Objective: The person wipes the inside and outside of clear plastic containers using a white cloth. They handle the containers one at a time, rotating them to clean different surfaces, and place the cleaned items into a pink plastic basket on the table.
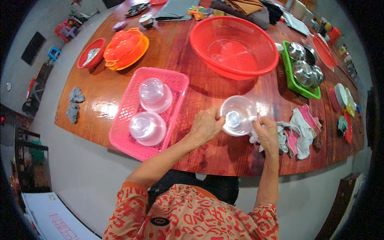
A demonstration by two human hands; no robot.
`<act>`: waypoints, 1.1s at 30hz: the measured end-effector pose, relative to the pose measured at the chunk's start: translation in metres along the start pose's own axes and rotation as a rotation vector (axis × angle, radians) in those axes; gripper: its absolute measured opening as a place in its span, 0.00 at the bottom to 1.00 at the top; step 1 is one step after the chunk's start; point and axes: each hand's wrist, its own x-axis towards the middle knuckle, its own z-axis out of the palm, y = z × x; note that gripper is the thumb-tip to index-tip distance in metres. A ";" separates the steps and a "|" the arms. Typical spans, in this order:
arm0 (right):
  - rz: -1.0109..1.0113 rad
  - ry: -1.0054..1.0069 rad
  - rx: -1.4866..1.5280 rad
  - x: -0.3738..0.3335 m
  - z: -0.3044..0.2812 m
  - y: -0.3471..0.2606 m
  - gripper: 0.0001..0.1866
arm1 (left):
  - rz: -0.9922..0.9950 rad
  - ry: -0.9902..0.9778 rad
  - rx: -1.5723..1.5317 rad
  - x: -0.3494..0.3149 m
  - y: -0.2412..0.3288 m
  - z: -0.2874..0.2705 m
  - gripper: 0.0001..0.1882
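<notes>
Big wooden table point(188, 72), reddish, glossy. On it, far centre, a large red round basket point(234, 46), nothing in it. Left of me a pink rectangular basket point(132, 108) with two clear bowls point(155, 95) upside down inside, one behind the other. Green basket point(298, 82) at right, packed with steel bowls point(304, 70). Orange plastic pieces point(126, 48) stacked far left, red dish point(91, 53) just beside them. Pile of white and pink rags point(302, 130) at my right, near the table edge. Clear plastic bowl point(238, 115) sits between my hands near the front edge, tilted toward me. My left hand point(206, 126) pinches its left rim, fingers curled closed on it. My right hand point(267, 134) is clenched on a white cloth point(254, 136), pressed against the bowl's right rim.
</notes>
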 end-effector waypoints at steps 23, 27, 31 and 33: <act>0.206 -0.114 0.551 -0.111 0.012 -0.065 0.07 | -0.059 -0.032 -0.650 -0.129 -0.002 -0.044 0.07; 0.276 -0.158 0.470 -0.116 0.044 -0.038 0.08 | -0.172 -0.027 -0.723 -0.143 -0.032 -0.029 0.09; 0.309 -0.192 0.441 -0.113 0.060 -0.024 0.10 | -0.191 -0.020 -0.671 -0.143 -0.055 -0.017 0.10; 0.298 -0.202 0.420 -0.115 0.064 -0.017 0.10 | -0.195 -0.026 -0.674 -0.143 -0.061 -0.015 0.11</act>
